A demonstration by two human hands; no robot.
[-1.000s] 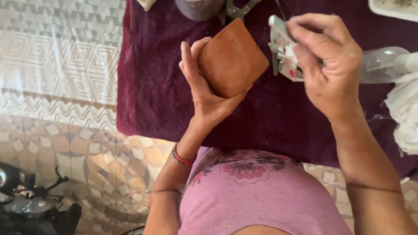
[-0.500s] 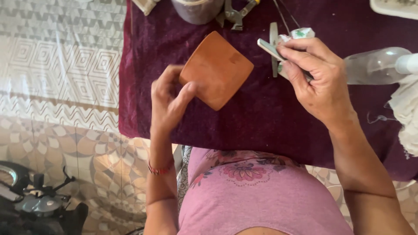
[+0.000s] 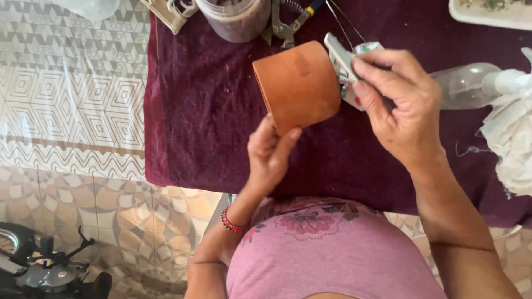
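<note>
A dark red cloth point(image 3: 221, 122) covers the table beneath both hands. Above it, the left hand point(image 3: 270, 152) holds a terracotta pot point(image 3: 299, 84) from below, thumb and fingers closed on its lower edge, so the pot is tilted with its side to the camera. Just right of that grip, the right hand point(image 3: 400, 108) is pinched shut around a small white tool point(image 3: 344, 60) whose tip touches the pot's rim. Beyond the pot lie pliers point(image 3: 288, 25) and a brown-filled jar point(image 3: 235, 16); a clear plastic bottle point(image 3: 471, 84) lies right of the right hand. To work well, the pot likely needs a firmer, fuller hold, since the fingertip grip could let it turn.
</note>
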